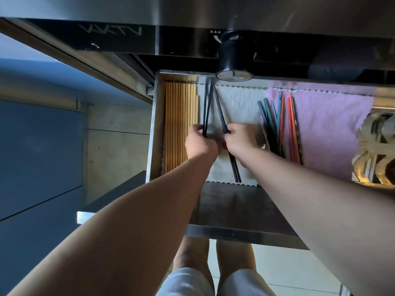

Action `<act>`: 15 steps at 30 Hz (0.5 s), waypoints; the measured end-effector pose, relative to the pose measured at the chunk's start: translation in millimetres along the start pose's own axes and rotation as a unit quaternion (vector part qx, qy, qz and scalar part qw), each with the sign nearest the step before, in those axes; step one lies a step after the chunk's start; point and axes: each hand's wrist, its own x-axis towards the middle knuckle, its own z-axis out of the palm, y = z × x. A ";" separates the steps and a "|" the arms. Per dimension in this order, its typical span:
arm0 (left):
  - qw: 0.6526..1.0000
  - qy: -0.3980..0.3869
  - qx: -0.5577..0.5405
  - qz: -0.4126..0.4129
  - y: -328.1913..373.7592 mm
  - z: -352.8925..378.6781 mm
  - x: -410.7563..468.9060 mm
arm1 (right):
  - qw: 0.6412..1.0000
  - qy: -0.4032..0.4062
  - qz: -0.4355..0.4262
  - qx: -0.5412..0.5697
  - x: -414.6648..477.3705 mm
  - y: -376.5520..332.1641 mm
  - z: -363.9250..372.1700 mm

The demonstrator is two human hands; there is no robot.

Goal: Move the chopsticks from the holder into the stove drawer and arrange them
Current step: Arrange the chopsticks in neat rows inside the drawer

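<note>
Black slender plastic chopsticks (222,122), stiff, light and probably slippery, lie on the white cloth (237,103); left hand (199,144) and right hand (240,142) fingers pinch them mid-shaft.

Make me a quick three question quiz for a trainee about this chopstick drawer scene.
1. True or false: the wooden chopsticks lie at the drawer's left side.
2. Which cloth lies under the coloured chopsticks: A white, B pink, C both?
3. What does the left hand hold?

Key: 1 true. 2 C; they straddle the white cloth and pink cloth. 3 black chopsticks; the right hand grips others.
</note>
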 end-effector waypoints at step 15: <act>0.797 -0.097 0.535 0.264 -22.5 -21.6 10.1 | 1.000 0.008 -0.023 0.004 -16.9 -1.2 7.7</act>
